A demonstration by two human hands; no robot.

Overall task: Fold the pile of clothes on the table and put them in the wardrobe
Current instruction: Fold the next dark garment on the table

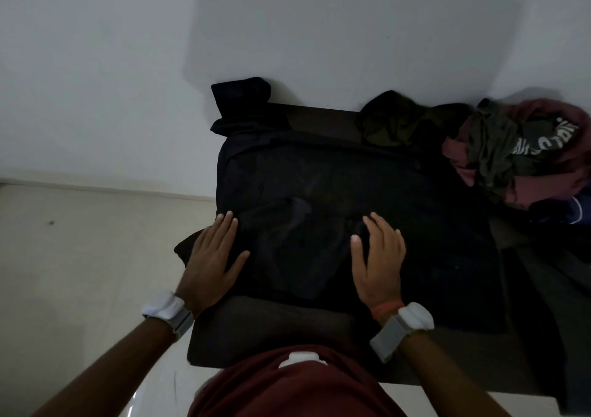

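Left hand [212,256]: palm down, fingers straight and slightly spread, thumb splayed to the right. It presses flat on the near left part of the black garment [367,192]; the heel of the hand sits over the garment's left edge.

Right hand [380,263]: palm down, fingers straight and a little apart, thumb out to the left. It rests flat on the garment near the middle of its near edge. Neither hand pinches or grips cloth. Hands are apart, with a stretch of creased cloth between them. A white band is on each wrist, left [166,309] and right [412,316].

Garment: black, matte, spread flat over the dark table [271,330]. It covers most of the left and middle of the top. Outline is roughly rectangular, with a few shallow creases between and above the hands. It is wider side to side than near to far, so the long axis runs left to right across the table. The left edge lines up with the table's left side; the right part trails toward the near right. Light is dim, so I cannot tell which end is the collar or hem, nor what kind of garment it is.

Farther out:
- a small black bundle [243,103] at the far left corner, against the wall [96,64];
- a dark olive piece [390,122], crumpled, at the far edge;
- a loose pile [518,151] of maroon and olive cloth with white lettering at the far right;
- a blue item [572,211] just below the pile;
- pale floor [80,256] left of the table.
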